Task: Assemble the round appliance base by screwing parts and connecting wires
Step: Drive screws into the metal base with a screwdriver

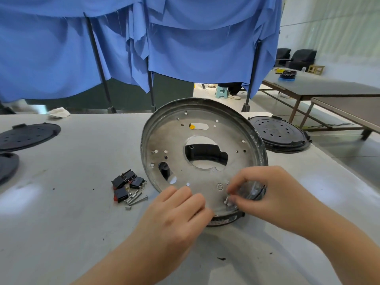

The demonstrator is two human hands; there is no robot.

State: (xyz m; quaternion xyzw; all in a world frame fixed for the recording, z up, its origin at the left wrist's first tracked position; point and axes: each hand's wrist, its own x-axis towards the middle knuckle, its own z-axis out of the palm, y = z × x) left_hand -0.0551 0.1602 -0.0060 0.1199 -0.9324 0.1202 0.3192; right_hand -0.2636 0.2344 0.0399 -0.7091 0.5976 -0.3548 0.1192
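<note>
Round metal base plate [205, 153] stands tilted on the counter [82, 202], near edge steadied by the left hand [181, 210], while the right hand [265, 190] pinches a screw [226, 199] at a rim hole; seat it square before turning.

Even, bright overhead light is seen, soft glare is thrown on the counter [72, 161], edges are bowed, and slight blur is noted throughout.

Metal base plate [181, 140]: on the table [72, 202], tilted, near edge down.
Switches [125, 185] and screws [136, 199]: just left of the plate.
Perforated lid [277, 133]: right of the plate, behind.
Second lid [28, 135]: far left of the plate.
</note>
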